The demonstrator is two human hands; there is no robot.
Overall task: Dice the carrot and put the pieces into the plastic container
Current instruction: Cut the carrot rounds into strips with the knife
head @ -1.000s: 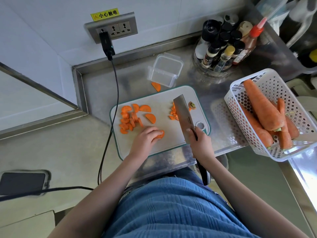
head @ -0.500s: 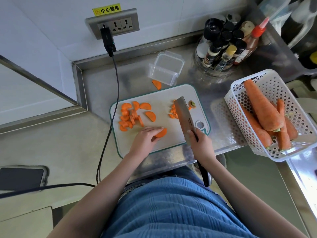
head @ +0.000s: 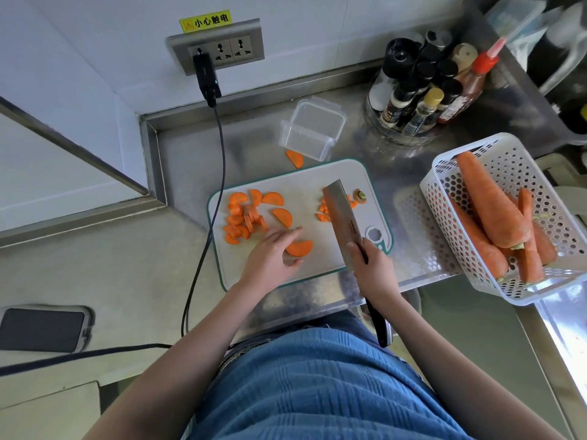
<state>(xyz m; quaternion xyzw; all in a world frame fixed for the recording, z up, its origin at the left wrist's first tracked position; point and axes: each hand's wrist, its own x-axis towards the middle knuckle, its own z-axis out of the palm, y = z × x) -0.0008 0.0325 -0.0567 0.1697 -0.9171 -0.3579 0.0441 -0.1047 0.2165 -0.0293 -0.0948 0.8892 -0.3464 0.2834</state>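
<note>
A white cutting board (head: 305, 185) lies on the steel counter. Several half-round carrot slices (head: 246, 217) sit on its left part. Small diced carrot bits (head: 323, 211) lie beside the cleaver blade, with a carrot top (head: 360, 195) behind it. My left hand (head: 273, 257) rests on the board, fingers on a half-round carrot slice (head: 300, 247). My right hand (head: 373, 268) grips the cleaver (head: 341, 219), blade over the board's right part. A clear plastic container (head: 313, 128) stands empty behind the board, with one carrot slice (head: 294, 158) on the counter before it.
A white perforated basket (head: 451, 173) with whole carrots (head: 490, 201) sits at the right. A round rack of spice bottles (head: 422, 87) stands at the back right. A black cable (head: 219, 154) runs from the wall socket down the board's left side. A phone (head: 41, 328) lies at far left.
My left hand has slid one half-round slice to the right, clear of the pile, and its fingers have spread. The cleaver and right hand have hardly moved.
</note>
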